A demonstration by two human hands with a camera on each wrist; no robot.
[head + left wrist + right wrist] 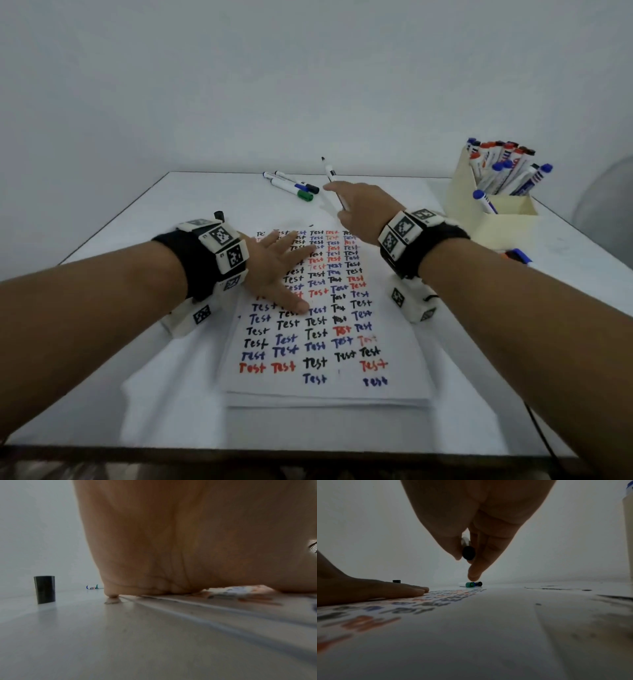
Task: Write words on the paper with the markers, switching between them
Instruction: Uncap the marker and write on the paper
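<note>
A white sheet of paper [325, 387] covered with rows of "Test" in black, blue and red lies in the middle of the table. My left hand [289, 263] lies flat on its upper left part, fingers straight and spread. My right hand [337, 202] hovers past the sheet's far edge and pinches a white marker [329, 171] whose bare tip points up and away. In the right wrist view the marker's dark rear end [468, 553] shows between thumb and fingers. A black cap [219, 216] stands upright on the table left of my left wrist.
Three capped markers [294, 186] lie at the far middle of the table, one with a green cap [470, 584]. A cream box [493, 212] full of markers stands at the far right. A blue marker [519, 255] lies beside it.
</note>
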